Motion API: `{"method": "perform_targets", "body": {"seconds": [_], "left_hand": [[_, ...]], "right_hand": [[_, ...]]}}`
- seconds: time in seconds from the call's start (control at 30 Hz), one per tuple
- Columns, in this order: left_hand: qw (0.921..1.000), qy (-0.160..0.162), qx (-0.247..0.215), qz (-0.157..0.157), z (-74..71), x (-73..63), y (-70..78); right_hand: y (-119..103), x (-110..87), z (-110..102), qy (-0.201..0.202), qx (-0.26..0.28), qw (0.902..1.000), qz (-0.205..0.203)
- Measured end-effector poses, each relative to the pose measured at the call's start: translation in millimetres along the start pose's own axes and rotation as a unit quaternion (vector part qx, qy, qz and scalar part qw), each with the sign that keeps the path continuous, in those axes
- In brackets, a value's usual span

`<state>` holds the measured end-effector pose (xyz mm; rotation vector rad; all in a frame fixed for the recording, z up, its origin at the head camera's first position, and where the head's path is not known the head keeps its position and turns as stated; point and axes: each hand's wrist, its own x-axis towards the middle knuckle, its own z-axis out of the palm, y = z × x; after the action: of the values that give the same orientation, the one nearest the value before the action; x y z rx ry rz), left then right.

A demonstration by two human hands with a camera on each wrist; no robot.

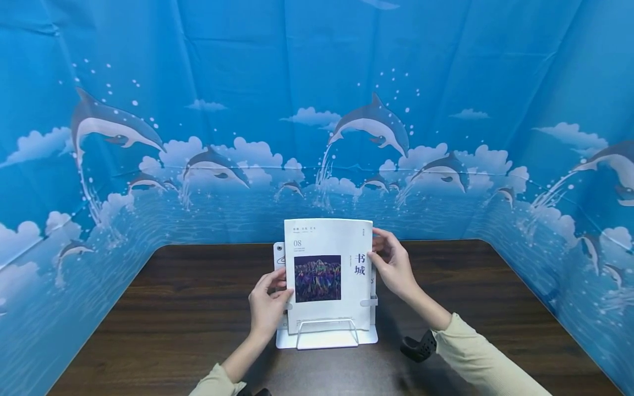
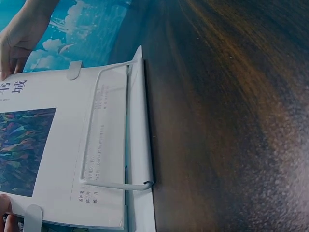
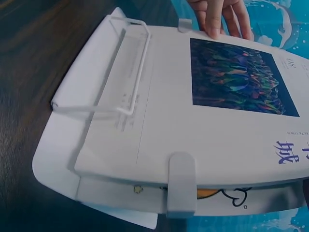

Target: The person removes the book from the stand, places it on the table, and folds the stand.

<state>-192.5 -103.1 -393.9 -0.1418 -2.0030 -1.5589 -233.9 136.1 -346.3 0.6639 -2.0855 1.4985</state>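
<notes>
A white magazine (image 1: 348, 280) with a dark colourful picture on its cover stands upright on a white book stand (image 1: 367, 336). My left hand (image 1: 267, 301) pinches its left edge at mid-height, thumb on the cover and fingers behind. Higher up on the opposite edge, my right hand (image 1: 394, 266) grips it the same way. The stand's wire bar (image 3: 140, 67) crosses the front of the lower cover. A side clip (image 3: 181, 181) overlaps the cover's right edge, and another clip (image 2: 33, 218) sits at the left edge near my left fingers. Most of the stand's printed back panel is hidden behind the magazine.
The stand rests on a dark wooden table (image 1: 198, 297). A blue curtain (image 1: 317, 66) printed with dolphins and clouds surrounds the table at the back and sides. A black strap piece (image 1: 419, 346) is at my right sleeve.
</notes>
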Motion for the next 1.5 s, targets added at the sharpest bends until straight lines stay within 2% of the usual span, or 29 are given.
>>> {"method": "perform_targets", "body": {"seconds": [0.17,0.27,0.43,0.63,0.97,1.5], "left_hand": [[1.0,-0.001,0.002,-0.001,-0.6,0.9,0.5],[1.0,-0.002,0.006,-0.007,-1.0,0.7,1.5],[0.9999,-0.007,0.005,-0.011,-0.9,1.2,3.7],[1.0,-0.005,0.007,0.0,-1.0,4.3,6.4],[0.9995,-0.012,-0.006,0.027,-3.5,19.2,11.6],[0.9987,-0.024,-0.023,0.039,-5.6,34.7,17.9]], "right_hand": [[-1.3,-1.7,0.7,-0.023,-0.048,0.9954,-0.08],[-1.4,-4.0,2.1,-0.029,-0.065,0.9925,-0.1],[-1.9,-5.0,2.3,-0.017,-0.064,0.9941,-0.086],[-6.0,0.6,1.1,-0.008,-0.051,0.9949,-0.087],[-14.2,12.0,-1.3,0.006,-0.031,0.9979,-0.058],[-21.0,23.7,-7.1,0.01,0.002,0.999,-0.043]]}}
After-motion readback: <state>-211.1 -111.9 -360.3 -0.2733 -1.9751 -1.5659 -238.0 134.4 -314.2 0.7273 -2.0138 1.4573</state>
